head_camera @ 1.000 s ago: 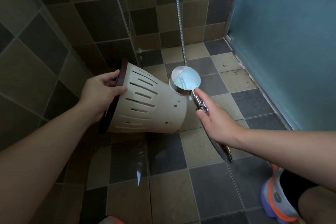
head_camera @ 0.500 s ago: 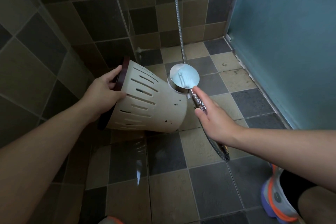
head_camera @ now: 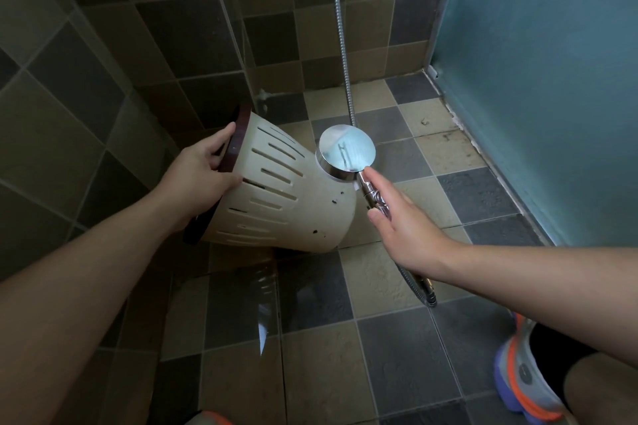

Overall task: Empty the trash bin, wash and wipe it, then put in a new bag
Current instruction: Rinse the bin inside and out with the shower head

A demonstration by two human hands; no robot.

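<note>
A cream plastic trash bin (head_camera: 276, 197) with slotted sides and a dark brown rim lies tilted on its side above the tiled floor, base toward the right. My left hand (head_camera: 203, 172) grips its rim, thumb on the outer wall and fingers over the edge. A chrome shower head (head_camera: 347, 152) sits against the bin's base, its round back facing up. My right hand (head_camera: 400, 228) holds the shower handle, index finger stretched along it toward the head. The bin's inside is hidden.
The metal shower hose (head_camera: 340, 28) hangs down the tiled back wall and loops out under my right wrist. Water pools on the floor tiles (head_camera: 262, 290) below the bin. A frosted blue panel (head_camera: 545, 79) closes the right side. My shoe (head_camera: 524, 379) is at the lower right.
The shower head has shifted slightly up and left along the bin's base. The bin has tipped a little in my left hand.
</note>
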